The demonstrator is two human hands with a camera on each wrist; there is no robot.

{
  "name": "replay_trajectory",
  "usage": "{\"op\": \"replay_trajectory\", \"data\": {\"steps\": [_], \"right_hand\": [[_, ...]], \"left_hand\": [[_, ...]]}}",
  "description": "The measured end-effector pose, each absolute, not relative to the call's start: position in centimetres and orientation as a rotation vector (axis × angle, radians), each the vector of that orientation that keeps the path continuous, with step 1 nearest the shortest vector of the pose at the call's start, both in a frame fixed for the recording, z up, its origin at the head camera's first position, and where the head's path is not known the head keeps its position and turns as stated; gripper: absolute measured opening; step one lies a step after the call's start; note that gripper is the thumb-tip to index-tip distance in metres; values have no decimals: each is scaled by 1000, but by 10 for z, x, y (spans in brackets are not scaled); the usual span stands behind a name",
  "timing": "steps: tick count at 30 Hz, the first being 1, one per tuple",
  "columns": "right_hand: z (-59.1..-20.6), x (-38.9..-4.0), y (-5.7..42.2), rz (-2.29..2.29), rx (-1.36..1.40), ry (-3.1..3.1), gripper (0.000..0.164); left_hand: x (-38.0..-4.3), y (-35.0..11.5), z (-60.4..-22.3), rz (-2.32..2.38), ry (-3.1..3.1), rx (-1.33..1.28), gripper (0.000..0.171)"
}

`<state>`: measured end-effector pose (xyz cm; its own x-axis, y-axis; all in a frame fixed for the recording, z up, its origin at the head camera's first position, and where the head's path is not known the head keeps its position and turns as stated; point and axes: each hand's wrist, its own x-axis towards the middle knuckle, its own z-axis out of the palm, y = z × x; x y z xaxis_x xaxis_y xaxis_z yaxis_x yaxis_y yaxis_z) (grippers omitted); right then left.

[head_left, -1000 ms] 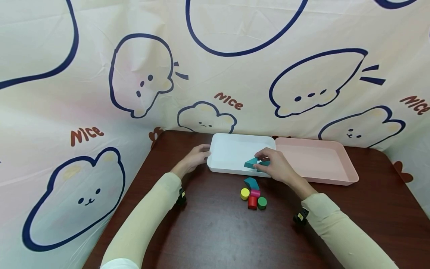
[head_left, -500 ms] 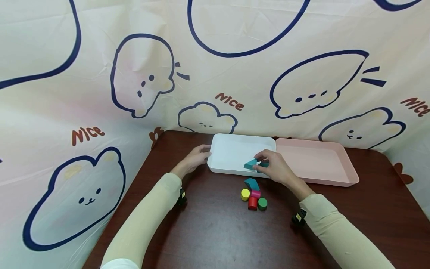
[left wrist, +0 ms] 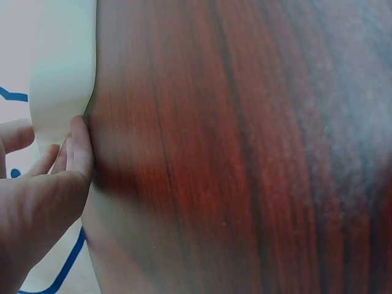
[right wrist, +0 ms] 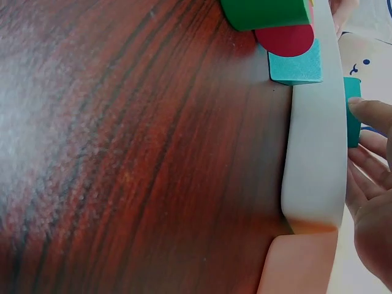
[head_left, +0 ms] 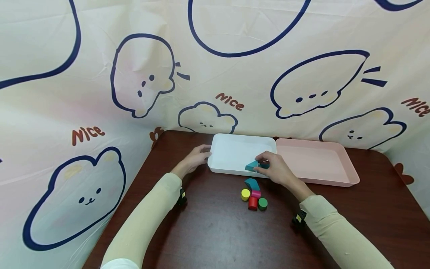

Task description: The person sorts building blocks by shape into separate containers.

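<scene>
My right hand reaches over the front right part of a white tray. Between thumb and fingertips it pinches a teal block that looks wedge-shaped from above; teal also shows behind the fingers, and whether it is a second block I cannot tell. In the right wrist view the thumb presses the face of this teal block, just beyond the tray's wall. My left hand touches the tray's left end with loosely extended fingers, holding nothing else.
In front of the white tray lie a blue block and yellow, magenta, red and green cylinders. A pink tray adjoins the white one. Behind hangs a printed cloth.
The right hand and the teal block in its fingers have shifted only slightly over the white tray. The left hand stays at the tray's left end, and the loose blocks have not moved.
</scene>
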<state>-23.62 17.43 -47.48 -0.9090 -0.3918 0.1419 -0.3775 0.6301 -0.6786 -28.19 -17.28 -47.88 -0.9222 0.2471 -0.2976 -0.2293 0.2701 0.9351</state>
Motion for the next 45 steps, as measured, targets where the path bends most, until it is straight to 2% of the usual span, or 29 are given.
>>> {"op": "replay_trajectory", "data": {"steps": [25,45], "right_hand": [[-479,-236,175,-1139,-670,2831,40],[-466,-229,173,-1169,-703,2815,40]], "left_hand": [[-283,-171,-479,1696,2167,16,52],[-283,-172,-479,1685,2173,14,51]]}}
